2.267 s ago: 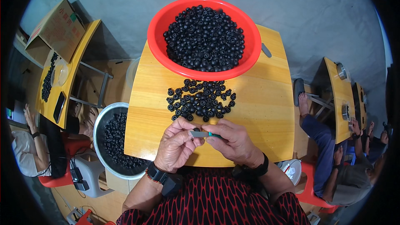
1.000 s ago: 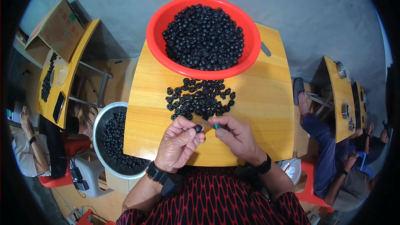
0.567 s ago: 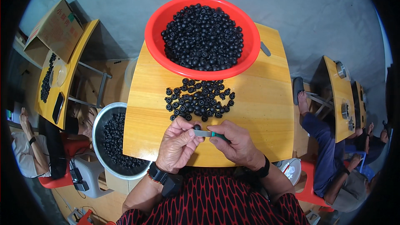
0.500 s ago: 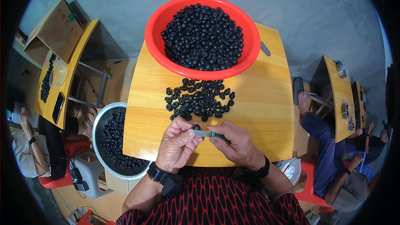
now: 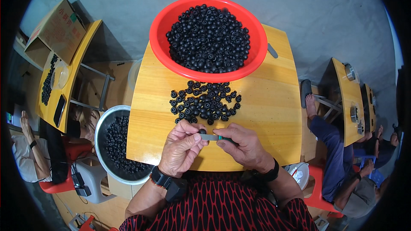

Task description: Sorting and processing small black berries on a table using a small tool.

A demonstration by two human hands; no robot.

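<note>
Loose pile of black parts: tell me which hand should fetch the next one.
Probably the left hand: its fingers pinch only a small black part near the pile, while the right hand holds the slim tool.

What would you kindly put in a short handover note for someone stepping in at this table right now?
Left hand: fingertips pinch a small black rubber cap against the end of a thin tool.
Right hand: its grip holds the slim grey tool with the teal handle, lying level between both hands.
Supply: red basin at the table's far edge, heaped with black caps; a loose pile of caps sits on the yellow table just beyond the hands.
Done: a metal basin, low at the person's left, holds black caps.
Left: the pile and the full red basin.
</note>
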